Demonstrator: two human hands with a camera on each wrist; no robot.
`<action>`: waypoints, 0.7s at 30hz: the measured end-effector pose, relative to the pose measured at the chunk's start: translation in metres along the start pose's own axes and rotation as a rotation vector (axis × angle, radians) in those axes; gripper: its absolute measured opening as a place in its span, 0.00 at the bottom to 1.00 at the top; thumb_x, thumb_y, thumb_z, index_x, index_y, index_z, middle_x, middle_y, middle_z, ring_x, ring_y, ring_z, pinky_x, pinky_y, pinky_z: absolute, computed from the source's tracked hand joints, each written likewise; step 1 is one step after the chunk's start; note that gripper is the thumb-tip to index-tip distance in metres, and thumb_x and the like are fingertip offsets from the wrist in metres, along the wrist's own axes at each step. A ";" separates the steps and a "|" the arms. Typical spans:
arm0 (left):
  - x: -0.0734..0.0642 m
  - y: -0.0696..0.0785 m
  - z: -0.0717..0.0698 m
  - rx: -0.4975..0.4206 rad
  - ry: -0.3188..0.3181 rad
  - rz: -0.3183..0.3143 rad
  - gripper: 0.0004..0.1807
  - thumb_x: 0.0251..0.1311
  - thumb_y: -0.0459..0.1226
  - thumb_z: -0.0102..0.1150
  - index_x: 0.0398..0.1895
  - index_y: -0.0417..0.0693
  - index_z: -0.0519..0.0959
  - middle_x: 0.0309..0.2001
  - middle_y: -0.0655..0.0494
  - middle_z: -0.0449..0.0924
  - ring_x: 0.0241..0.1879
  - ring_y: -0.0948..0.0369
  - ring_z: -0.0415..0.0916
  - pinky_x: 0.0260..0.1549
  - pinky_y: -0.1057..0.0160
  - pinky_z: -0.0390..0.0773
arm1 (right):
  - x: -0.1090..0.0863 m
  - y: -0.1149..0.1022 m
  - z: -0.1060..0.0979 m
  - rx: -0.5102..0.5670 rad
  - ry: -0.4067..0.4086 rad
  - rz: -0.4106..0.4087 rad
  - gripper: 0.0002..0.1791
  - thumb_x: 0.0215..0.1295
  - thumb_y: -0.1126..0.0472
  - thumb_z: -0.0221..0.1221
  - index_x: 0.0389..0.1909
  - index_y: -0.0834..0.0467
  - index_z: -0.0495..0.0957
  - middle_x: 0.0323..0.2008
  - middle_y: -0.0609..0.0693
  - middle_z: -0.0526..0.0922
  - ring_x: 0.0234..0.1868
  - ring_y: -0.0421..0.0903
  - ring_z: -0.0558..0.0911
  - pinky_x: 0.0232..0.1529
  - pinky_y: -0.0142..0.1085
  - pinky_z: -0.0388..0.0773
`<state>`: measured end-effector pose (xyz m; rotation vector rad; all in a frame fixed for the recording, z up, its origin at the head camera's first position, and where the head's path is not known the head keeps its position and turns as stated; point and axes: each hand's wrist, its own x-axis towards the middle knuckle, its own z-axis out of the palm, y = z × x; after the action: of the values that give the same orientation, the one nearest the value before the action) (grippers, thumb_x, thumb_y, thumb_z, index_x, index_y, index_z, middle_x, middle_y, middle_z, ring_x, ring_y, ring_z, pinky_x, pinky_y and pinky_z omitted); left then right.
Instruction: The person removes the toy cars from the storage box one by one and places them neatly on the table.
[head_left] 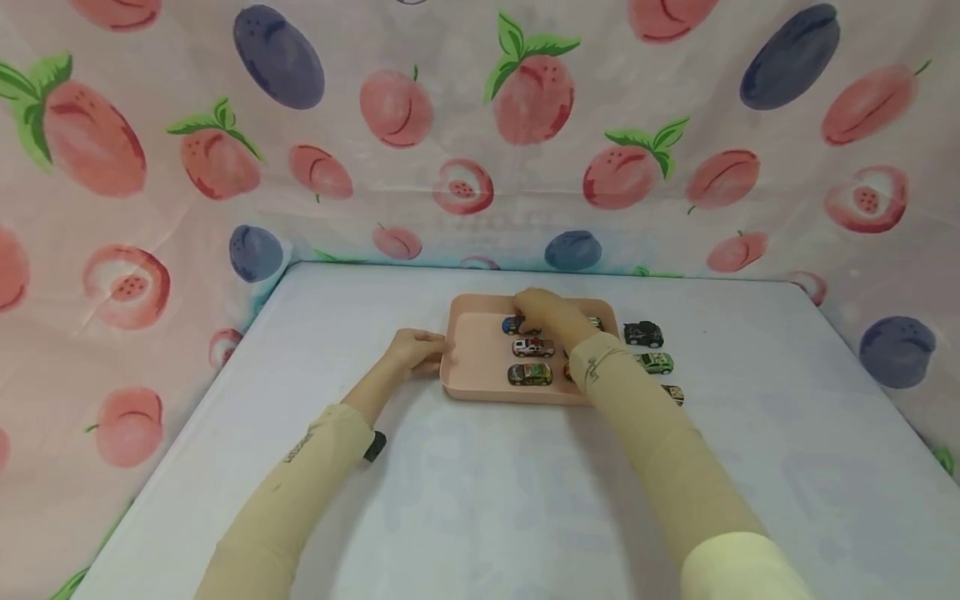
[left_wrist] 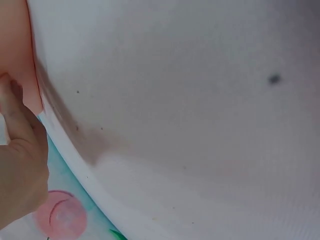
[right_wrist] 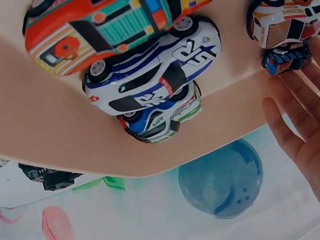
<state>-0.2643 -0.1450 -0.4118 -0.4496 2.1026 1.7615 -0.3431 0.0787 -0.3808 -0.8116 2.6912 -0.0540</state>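
Note:
A shallow pink tray (head_left: 480,392) holds several toy cars. My left hand (head_left: 411,350) grips the tray's left rim, with fingertips over the edge; the left wrist view shows this hand (left_wrist: 22,160) beside the outer wall. Near the back wall, my right hand (head_left: 551,315) holds the right end of a blue toy car (head_left: 513,325). Its fingers (right_wrist: 296,112) are spread and fairly straight in the right wrist view, and its thumb is mostly hidden. In front of that car sit a white toy car (head_left: 533,347) and a green toy car (head_left: 530,374). My right forearm partly covers the other cars inside.
Right of the tray stand a black toy car (head_left: 643,334), a green toy car (head_left: 656,363) and one partly covered car (head_left: 677,394). A dark object (head_left: 375,447) shows beside my left sleeve. Fruit-patterned cloth (head_left: 465,100) rises behind the white table (head_left: 480,517).

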 end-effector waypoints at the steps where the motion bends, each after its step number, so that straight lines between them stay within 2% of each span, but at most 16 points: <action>1: 0.000 0.000 0.000 0.000 0.001 0.001 0.23 0.58 0.30 0.60 0.57 0.32 0.72 0.47 0.42 0.80 0.29 0.67 0.78 0.28 0.75 0.82 | 0.000 -0.001 0.000 -0.001 0.000 0.007 0.08 0.61 0.65 0.61 0.40 0.64 0.76 0.39 0.57 0.81 0.37 0.49 0.76 0.40 0.39 0.74; 3: 0.001 -0.001 0.000 0.000 0.001 0.003 0.23 0.57 0.29 0.60 0.57 0.32 0.72 0.47 0.43 0.80 0.29 0.67 0.78 0.29 0.75 0.82 | -0.002 -0.002 0.001 0.017 -0.002 0.020 0.08 0.61 0.66 0.60 0.40 0.63 0.75 0.38 0.56 0.80 0.36 0.48 0.73 0.39 0.38 0.72; 6: 0.004 -0.003 -0.001 -0.009 -0.003 0.000 0.23 0.58 0.29 0.60 0.58 0.32 0.72 0.49 0.41 0.80 0.28 0.68 0.78 0.28 0.75 0.82 | -0.008 -0.004 0.004 0.099 -0.007 0.071 0.08 0.62 0.69 0.58 0.41 0.62 0.73 0.38 0.54 0.76 0.36 0.47 0.70 0.39 0.37 0.69; 9: 0.005 -0.005 -0.002 -0.021 -0.009 -0.010 0.23 0.58 0.29 0.59 0.58 0.32 0.72 0.51 0.40 0.79 0.27 0.68 0.78 0.27 0.75 0.81 | -0.018 -0.006 0.009 0.272 -0.020 0.174 0.05 0.65 0.69 0.52 0.40 0.59 0.69 0.36 0.53 0.71 0.37 0.49 0.67 0.39 0.37 0.63; 12: 0.005 -0.008 -0.002 -0.031 -0.007 -0.020 0.22 0.58 0.28 0.59 0.57 0.32 0.72 0.47 0.42 0.82 0.26 0.68 0.78 0.26 0.75 0.81 | -0.027 -0.009 0.012 0.442 -0.071 0.316 0.02 0.67 0.65 0.47 0.38 0.56 0.64 0.36 0.53 0.67 0.38 0.50 0.65 0.37 0.38 0.60; 14: 0.005 -0.009 -0.001 -0.037 -0.005 -0.023 0.22 0.58 0.28 0.59 0.57 0.32 0.73 0.42 0.45 0.83 0.25 0.67 0.78 0.26 0.75 0.81 | -0.032 -0.011 0.012 0.472 -0.092 0.370 0.02 0.68 0.63 0.46 0.37 0.55 0.62 0.38 0.54 0.68 0.38 0.48 0.65 0.36 0.37 0.58; 16: 0.004 -0.008 -0.001 -0.038 0.001 -0.026 0.22 0.58 0.28 0.60 0.56 0.33 0.73 0.38 0.47 0.83 0.25 0.68 0.78 0.26 0.75 0.81 | -0.034 -0.012 0.012 0.489 -0.103 0.399 0.03 0.67 0.63 0.47 0.37 0.54 0.62 0.41 0.56 0.69 0.39 0.48 0.66 0.35 0.37 0.58; 18: 0.004 -0.008 -0.001 -0.045 0.006 -0.024 0.22 0.58 0.28 0.60 0.56 0.33 0.73 0.37 0.48 0.83 0.25 0.67 0.78 0.26 0.74 0.82 | -0.036 -0.013 0.010 0.516 -0.076 0.396 0.02 0.67 0.64 0.46 0.37 0.54 0.63 0.42 0.57 0.70 0.38 0.48 0.66 0.35 0.37 0.59; 21: 0.004 -0.006 -0.001 -0.051 0.017 -0.019 0.21 0.57 0.28 0.60 0.56 0.33 0.73 0.37 0.49 0.82 0.26 0.67 0.78 0.27 0.74 0.82 | -0.035 -0.013 0.007 0.462 -0.029 0.314 0.02 0.66 0.66 0.46 0.35 0.56 0.63 0.36 0.56 0.68 0.37 0.48 0.65 0.35 0.37 0.56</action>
<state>-0.2652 -0.1468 -0.4188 -0.4987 2.0621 1.8103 -0.3062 0.0877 -0.3753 -0.2472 2.5875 -0.5587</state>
